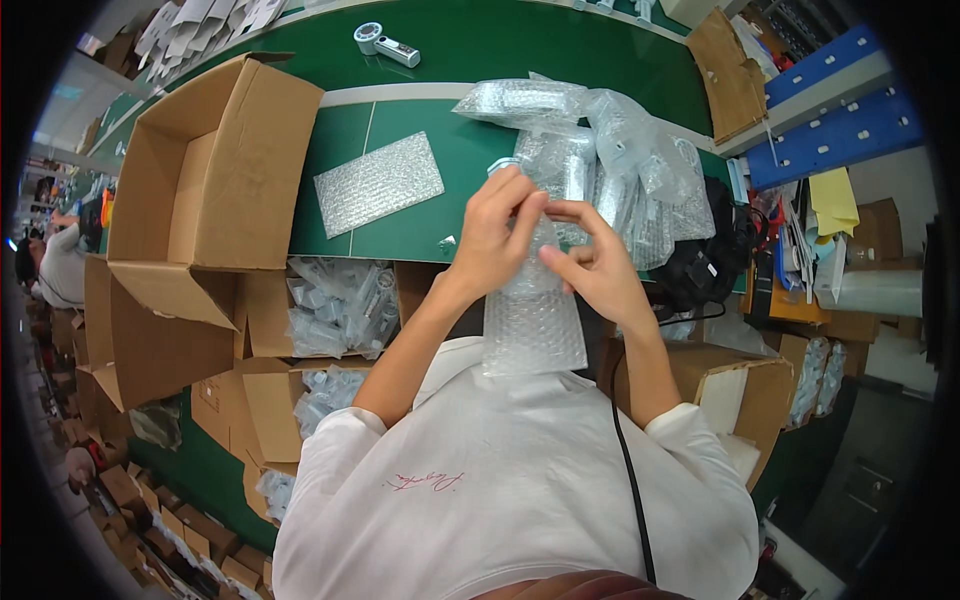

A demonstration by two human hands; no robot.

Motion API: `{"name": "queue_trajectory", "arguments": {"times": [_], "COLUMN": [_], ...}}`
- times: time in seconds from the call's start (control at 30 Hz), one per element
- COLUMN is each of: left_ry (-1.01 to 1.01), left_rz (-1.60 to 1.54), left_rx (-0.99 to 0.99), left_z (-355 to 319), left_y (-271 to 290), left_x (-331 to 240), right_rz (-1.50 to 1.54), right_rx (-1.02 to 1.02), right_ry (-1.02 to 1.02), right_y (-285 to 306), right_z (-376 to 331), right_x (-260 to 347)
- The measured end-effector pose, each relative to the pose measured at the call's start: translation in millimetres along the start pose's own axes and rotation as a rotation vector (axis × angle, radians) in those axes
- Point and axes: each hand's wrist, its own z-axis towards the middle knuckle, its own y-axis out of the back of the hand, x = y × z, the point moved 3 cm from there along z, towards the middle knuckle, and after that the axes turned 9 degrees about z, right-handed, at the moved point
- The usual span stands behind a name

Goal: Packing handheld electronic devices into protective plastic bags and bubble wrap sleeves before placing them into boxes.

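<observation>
In front of my chest, a clear bubble-wrap bag [535, 335] hangs down from my fingers. My left hand [497, 232] is closed, thumb and fingers pinching at the bag's upper end. Just above those knuckles a pale rounded end of some object [503, 164] shows; the rest of it is hidden. From the other side my right hand [598, 268] curls its fingers round the upper part of the bag, its fingertips close to the left ones. Beyond my hands, several bubble-wrapped items [560, 165] lie heaped on the green table [385, 235].
A flat bubble-wrap sheet [380, 184] lies left of my hands. Farther back is a white handheld device with a round head [387, 45]. An open cardboard box [255, 165] stands at left; lower boxes hold clear-wrapped items [342, 308]. A black cable [627, 450] runs down my shirt.
</observation>
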Motion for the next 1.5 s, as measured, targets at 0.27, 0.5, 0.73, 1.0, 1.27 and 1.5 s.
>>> {"name": "queue_trajectory", "arguments": {"times": [0.27, 0.5, 0.73, 1.0, 1.27, 1.5], "left_ry": [0.012, 0.069, 0.001, -0.105, 0.305, 0.44], "left_rz": [-0.01, 0.024, -0.044, -0.034, 0.482, 0.974], "left_rx": [0.036, -0.033, -0.128, -0.014, -0.268, -0.04], "left_z": [-4, 15, 39, 44, 13, -12], "left_y": [8, 17, 35, 27, 48, 60], "left_x": [1, 5, -16, -14, 153, 181], "right_rz": [-0.715, -1.049, -0.725, -0.775, -0.638, -0.573], "right_rx": [0.204, -0.089, -0.095, 0.054, -0.011, -0.073], "right_ry": [0.179, 0.386, 0.58, 0.498, 0.581, 0.592], "right_y": [18, 29, 29, 4, -17, -7], "right_z": [13, 15, 22, 55, 133, 138], "right_x": [18, 52, 74, 61, 25, -40]}}
